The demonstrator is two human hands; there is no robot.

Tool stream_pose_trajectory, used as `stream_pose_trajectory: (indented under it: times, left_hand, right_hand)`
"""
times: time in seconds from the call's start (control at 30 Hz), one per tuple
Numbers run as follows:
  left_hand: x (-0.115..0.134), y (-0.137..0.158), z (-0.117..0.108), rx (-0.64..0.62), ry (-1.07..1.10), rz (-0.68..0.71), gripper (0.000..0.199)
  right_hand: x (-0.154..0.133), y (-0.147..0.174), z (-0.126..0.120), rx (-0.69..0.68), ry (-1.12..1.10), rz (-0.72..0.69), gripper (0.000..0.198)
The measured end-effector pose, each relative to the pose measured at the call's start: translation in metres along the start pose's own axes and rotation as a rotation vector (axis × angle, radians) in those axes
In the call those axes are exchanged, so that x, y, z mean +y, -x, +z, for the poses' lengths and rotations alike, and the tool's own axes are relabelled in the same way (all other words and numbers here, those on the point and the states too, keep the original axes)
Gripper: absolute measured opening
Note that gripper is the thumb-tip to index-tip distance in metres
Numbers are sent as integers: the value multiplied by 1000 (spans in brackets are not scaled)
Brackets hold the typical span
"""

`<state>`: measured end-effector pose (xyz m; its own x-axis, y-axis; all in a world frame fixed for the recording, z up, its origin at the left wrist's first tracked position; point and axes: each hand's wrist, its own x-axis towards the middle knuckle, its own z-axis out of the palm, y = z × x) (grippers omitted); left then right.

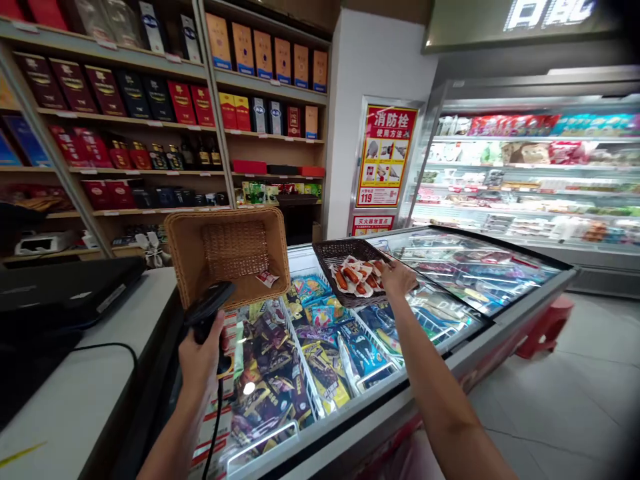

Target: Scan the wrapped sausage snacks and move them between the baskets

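My left hand [200,357] is wrapped round the grip of a black barcode scanner [213,303], whose cord hangs down past my wrist. The scanner's head is in front of a light-brown wicker basket [185,267], in which lies one small red-and-white packet [267,277]. My right hand [399,277] is over the right side of a dark-brown woven basket [330,250], fingers closed at the edge of a pile of packaged sausages [357,275]. The fingertips seem to pinch one of these sausages, partly hidden by the hand.
Both baskets rest on the glass top of a chest freezer [360,400] full of bagged ice creams. A white counter [145,313] with a black machine [65,293] stands left. Boxed bottles fill the shelves [150,123] behind. At right are a refrigerated display [530,167] and a red stool [547,327].
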<state>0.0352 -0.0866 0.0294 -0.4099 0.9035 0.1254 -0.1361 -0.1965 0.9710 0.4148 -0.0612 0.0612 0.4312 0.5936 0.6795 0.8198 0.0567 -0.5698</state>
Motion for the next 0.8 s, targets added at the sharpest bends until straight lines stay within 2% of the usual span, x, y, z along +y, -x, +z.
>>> stream_pose_trajectory:
  times: [0.13,0.33,0.43,0.5,0.6,0.7,0.77,0.8]
  left_hand:
    - [2,-5,-7,114,89,-5,56]
    - [-4,0,-6,137,77,-34,59]
    - [-8,3,-6,127,45,-23,58]
    - [-10,4,-6,106,26,-25,58]
    - [-13,5,-6,84,2,-33,59]
    - [-16,6,-4,48,16,-54,60]
    - [-18,7,-3,19,31,-64,61]
    - [-19,8,-2,8,36,-66,61]
  right_hand:
    - [-51,-2,57,-165,74,-170,31]
    - [-127,20,155,-458,252,-446,39]
    - [-148,32,199,-679,371,-615,41]
    - [-153,36,220,-753,396,-644,38]
    - [-150,37,236,-781,390,-602,33]
    - [-143,38,237,-768,387,-541,35]
    - [-137,43,232,-720,342,-442,36]
    - [-133,47,228,-681,248,-349,35]
